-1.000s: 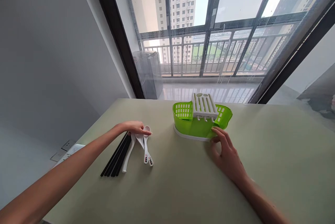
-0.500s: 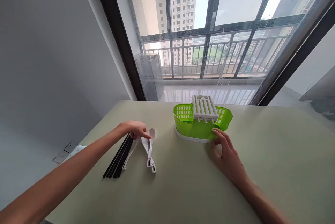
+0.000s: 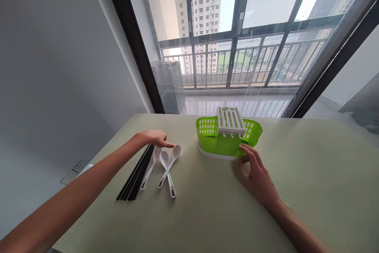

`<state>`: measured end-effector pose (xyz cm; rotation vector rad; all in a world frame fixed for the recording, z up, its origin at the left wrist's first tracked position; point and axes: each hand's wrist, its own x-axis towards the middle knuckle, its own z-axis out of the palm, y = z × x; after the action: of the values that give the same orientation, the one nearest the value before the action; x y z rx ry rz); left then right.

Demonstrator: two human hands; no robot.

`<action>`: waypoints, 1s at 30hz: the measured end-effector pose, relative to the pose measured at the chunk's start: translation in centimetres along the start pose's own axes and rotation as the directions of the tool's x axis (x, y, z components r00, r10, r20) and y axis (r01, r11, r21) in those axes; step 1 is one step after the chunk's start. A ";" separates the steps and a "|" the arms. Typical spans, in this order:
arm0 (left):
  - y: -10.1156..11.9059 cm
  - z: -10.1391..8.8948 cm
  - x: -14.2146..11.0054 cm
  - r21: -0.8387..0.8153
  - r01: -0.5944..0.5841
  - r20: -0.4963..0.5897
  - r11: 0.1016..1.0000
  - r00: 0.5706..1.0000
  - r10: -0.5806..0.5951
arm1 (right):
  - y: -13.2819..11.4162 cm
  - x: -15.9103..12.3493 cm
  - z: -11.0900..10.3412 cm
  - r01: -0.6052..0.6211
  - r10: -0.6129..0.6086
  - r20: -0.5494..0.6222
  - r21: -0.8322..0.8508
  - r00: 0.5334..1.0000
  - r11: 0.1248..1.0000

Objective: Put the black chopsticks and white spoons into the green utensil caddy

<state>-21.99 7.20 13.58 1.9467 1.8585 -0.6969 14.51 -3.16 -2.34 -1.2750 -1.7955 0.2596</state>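
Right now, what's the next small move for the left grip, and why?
I'd probably have the left grip pinch the spoon with the rightmost bowl: an extended digit is at or very near that bowl's rim, and its handle crosses the middle spoon, apparently on top, so it should lift first.

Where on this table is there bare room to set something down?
Bare table lies between the crossed white spoons and the right hand, and right of the green basket. Crowded: the left, where the left hand, third spoon and black chopsticks bunch beside those spoons.
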 end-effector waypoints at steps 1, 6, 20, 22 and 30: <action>0.4 -0.6 -0.4 0.013 -0.020 -0.051 1.000 0.999 0.021 | 0.0 0.0 0.0 -0.001 0.001 -0.001 -0.002 1.000 1.000; 6.2 -4.3 -4.0 0.090 -0.220 -0.589 0.971 0.775 0.230 | 0.0 0.0 -0.1 0.006 -0.006 -0.002 -0.003 1.000 1.000; 20.3 -0.1 -2.9 0.393 -0.446 -0.723 0.804 0.390 0.570 | -0.2 -0.1 -0.4 0.065 -0.065 -0.080 -0.007 0.995 0.998; 18.3 -0.8 -1.9 0.402 -0.448 -0.726 0.799 0.376 0.576 | -0.2 -0.2 -0.5 0.055 -0.052 -0.126 0.016 0.991 0.998; 7.6 -1.6 0.6 0.143 -0.334 -0.894 0.932 0.360 0.266 | -0.5 -0.3 -0.4 0.022 -0.019 -0.064 0.052 0.998 0.998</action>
<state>-14.27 8.05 13.93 2.8073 1.7959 0.7568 14.50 -3.77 -1.99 -1.2140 -1.7355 0.2508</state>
